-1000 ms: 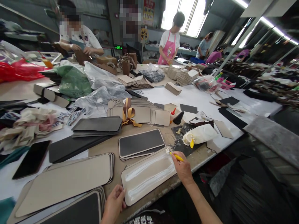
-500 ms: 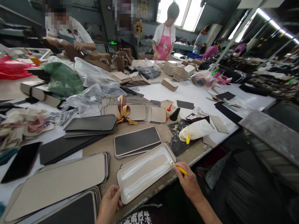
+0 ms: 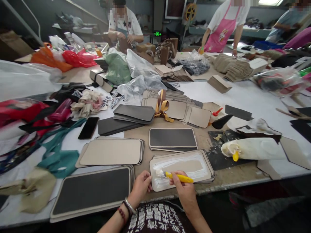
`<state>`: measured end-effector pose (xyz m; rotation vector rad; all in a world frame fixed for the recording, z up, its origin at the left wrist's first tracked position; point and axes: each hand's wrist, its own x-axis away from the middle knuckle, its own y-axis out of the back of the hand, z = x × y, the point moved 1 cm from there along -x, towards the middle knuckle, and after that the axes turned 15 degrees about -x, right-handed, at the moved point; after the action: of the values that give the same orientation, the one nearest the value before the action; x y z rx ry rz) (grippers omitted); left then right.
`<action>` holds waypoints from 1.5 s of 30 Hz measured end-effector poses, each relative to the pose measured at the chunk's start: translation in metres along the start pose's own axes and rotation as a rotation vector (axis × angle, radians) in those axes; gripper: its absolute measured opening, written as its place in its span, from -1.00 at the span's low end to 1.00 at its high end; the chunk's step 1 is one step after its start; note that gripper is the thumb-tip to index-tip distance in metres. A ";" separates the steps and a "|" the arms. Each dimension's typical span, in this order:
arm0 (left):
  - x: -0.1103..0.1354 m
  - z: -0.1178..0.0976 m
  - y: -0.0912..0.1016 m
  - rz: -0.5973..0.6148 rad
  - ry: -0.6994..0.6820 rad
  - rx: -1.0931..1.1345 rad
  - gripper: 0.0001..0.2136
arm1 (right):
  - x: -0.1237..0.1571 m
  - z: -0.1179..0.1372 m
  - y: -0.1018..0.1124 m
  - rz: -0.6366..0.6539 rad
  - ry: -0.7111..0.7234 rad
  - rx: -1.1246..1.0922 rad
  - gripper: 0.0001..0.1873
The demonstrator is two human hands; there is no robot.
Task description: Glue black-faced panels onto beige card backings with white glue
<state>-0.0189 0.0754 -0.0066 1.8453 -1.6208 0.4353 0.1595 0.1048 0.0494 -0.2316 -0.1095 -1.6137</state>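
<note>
My right hand (image 3: 183, 191) grips a glue brush (image 3: 181, 177) by its yellow handle. The bristles rest on the left part of a beige rounded panel (image 3: 191, 165), which lies on top of a small stack. White glue streaks cover much of the panel's face, with a drier beige patch in the middle. At the panel's left edge, my left hand (image 3: 143, 183) is closed, its fingertips pinching the rim. To the right lies a white plastic bottle (image 3: 257, 149), its cut opening smeared with glue and a yellow piece (image 3: 235, 156) at its mouth.
Dark panels with beige borders (image 3: 94, 191) are stacked on the left, below more beige panels (image 3: 110, 152). Behind are another dark panel (image 3: 172, 138), a ribbon-tied bundle (image 3: 176, 108) and a phone (image 3: 88, 128). Two co-workers stand across the table; another person is at far right.
The brush has moved from the panel's right end to its left part, leaving more glue spread there. My left hand stays at the left edge. The view has turned left.
</note>
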 end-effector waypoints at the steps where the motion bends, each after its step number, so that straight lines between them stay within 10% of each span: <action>1: -0.001 0.001 0.000 0.004 0.000 0.004 -0.75 | 0.000 -0.003 -0.010 0.030 -0.014 -0.017 -0.62; 10: -0.003 0.008 0.001 0.003 0.012 0.050 -0.80 | -0.015 -0.005 0.013 -0.106 0.094 0.228 -0.59; 17: -0.004 0.008 0.000 -0.006 0.001 0.018 -0.78 | -0.025 -0.009 -0.034 0.080 0.021 0.045 -0.63; 24: -0.004 0.006 0.002 -0.036 -0.023 -0.004 -0.75 | -0.035 0.004 0.024 -0.230 0.105 0.155 -0.59; 31: -0.007 0.000 0.003 -0.049 -0.040 -0.049 -0.76 | 0.001 -0.011 -0.011 0.040 -0.059 -0.027 -0.63; 40: -0.010 -0.003 0.004 -0.063 -0.040 -0.082 -0.75 | -0.029 0.007 0.103 -0.431 0.074 0.356 -0.44; 45: -0.010 -0.004 0.005 -0.065 -0.039 -0.087 -0.75 | -0.022 0.018 0.109 -0.369 0.276 0.556 -0.48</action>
<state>-0.0246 0.0855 -0.0088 1.8455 -1.5760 0.2973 0.2705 0.1241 0.0545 0.4633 -0.3978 -1.8922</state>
